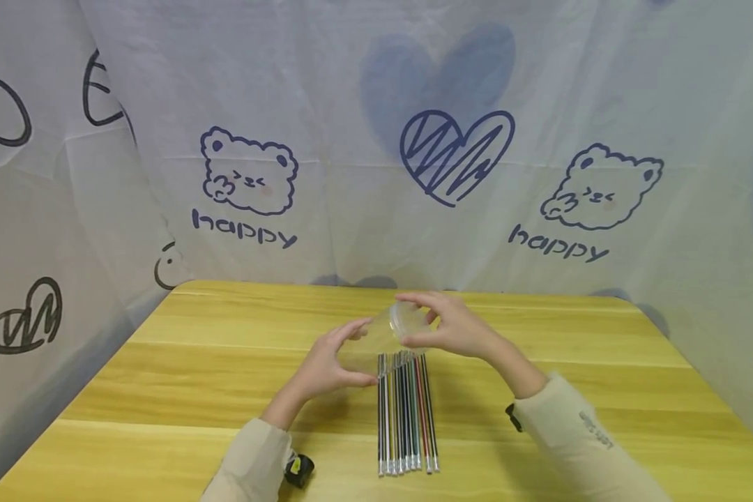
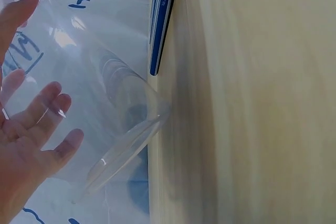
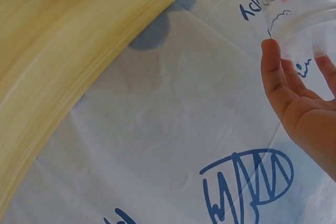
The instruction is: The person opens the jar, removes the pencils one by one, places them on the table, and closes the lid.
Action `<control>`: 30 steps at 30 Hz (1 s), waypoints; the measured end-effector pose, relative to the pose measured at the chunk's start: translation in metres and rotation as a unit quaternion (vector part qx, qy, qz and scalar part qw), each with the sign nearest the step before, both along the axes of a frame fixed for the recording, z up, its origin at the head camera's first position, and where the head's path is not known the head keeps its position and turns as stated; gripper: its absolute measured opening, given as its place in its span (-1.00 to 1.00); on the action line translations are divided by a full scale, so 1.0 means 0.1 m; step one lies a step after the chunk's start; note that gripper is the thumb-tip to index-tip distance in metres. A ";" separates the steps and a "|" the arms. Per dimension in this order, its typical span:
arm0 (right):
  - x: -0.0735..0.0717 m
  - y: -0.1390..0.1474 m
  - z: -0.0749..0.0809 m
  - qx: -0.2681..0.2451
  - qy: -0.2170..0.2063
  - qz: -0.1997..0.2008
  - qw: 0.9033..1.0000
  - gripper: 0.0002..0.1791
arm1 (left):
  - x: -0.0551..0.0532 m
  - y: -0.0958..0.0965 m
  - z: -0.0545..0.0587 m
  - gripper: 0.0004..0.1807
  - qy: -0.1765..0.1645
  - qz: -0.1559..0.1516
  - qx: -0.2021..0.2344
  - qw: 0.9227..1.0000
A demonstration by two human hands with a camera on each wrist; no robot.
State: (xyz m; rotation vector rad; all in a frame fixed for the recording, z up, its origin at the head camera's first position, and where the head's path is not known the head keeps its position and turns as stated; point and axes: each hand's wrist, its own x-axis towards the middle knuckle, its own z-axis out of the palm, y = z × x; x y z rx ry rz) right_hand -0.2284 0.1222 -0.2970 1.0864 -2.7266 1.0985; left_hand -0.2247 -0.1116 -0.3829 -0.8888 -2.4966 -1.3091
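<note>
A clear, see-through plastic jar (image 1: 371, 343) is held up off the table, tilted, with its rimmed end toward the upper right. My left hand (image 1: 323, 364) grips the body from the left, thumb low and fingers high. Around the rimmed end curl the thumb and fingers of my right hand (image 1: 457, 326). Whether a separate lid sits there I cannot tell. Below the jar lies a row of several pencils (image 1: 408, 425), side by side, metal-banded ends toward me. The left wrist view shows the jar's other round end (image 2: 126, 153) and a blue pencil (image 2: 165, 17).
The pencils lie on a yellow wood-grain table (image 1: 182, 390). Behind it hangs a white cloth (image 1: 351, 230) with drawn bears and hearts. Black straps show at both wrists, one with a dark device (image 1: 299, 470) beside the left sleeve.
</note>
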 end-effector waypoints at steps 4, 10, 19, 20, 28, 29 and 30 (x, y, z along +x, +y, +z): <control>0.02 -0.05 -0.03 -0.004 0.008 -0.025 1.000 -0.31 | 0.00 -0.01 -0.02 -0.03 0.001 0.006 -0.002 1.000; 0.04 -0.14 -0.12 0.008 0.066 -0.064 0.996 -0.33 | 0.01 -0.02 -0.02 -0.04 0.007 0.006 0.008 1.000; 0.09 -0.20 -0.17 0.024 0.116 -0.092 0.989 -0.34 | 0.01 0.00 0.00 -0.03 0.021 0.004 0.006 1.000; 0.10 -0.20 -0.17 0.025 0.116 -0.093 0.989 -0.34 | 0.01 0.00 0.00 -0.03 0.021 0.005 0.004 1.000; 0.09 -0.16 -0.21 0.025 0.119 -0.094 0.988 -0.19 | 0.01 0.00 -0.03 -0.04 0.024 0.030 -0.004 0.999; 0.09 -0.15 -0.22 0.024 0.119 -0.096 0.988 -0.16 | 0.01 0.01 -0.03 -0.04 0.026 0.034 -0.003 0.999; 0.08 -0.14 -0.23 0.024 0.119 -0.098 0.988 -0.14 | 0.01 0.01 -0.04 -0.04 0.028 0.038 -0.003 0.999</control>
